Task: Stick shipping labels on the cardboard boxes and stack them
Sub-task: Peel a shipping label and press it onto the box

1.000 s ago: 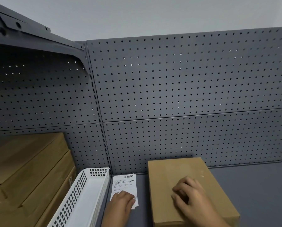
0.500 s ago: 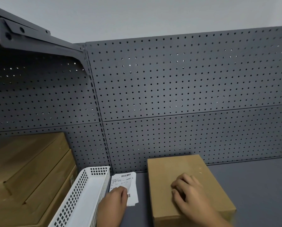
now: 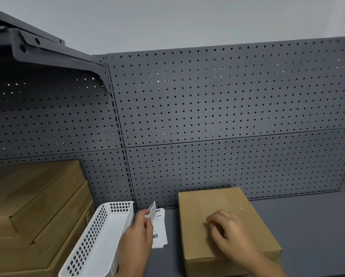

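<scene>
A plain brown cardboard box (image 3: 213,204) lies flat on the grey shelf, right of centre. My right hand (image 3: 226,229) rests on its top with the fingers curled under, holding nothing. Left of the box, a small pile of white shipping labels (image 3: 160,228) with barcodes lies on the shelf. My left hand (image 3: 140,234) pinches one label (image 3: 152,211) by its edge and holds it lifted above the pile, tilted upright.
A white perforated plastic basket (image 3: 99,238) stands left of the labels, touching my left wrist. Further left is a stack of flat cardboard boxes (image 3: 33,206). Grey pegboard (image 3: 217,116) walls the back; a shelf bracket (image 3: 53,54) juts out at upper left.
My left hand went from pressing flat on the label pile to pinching one label and lifting it up off the pile. My right hand stayed on the box.
</scene>
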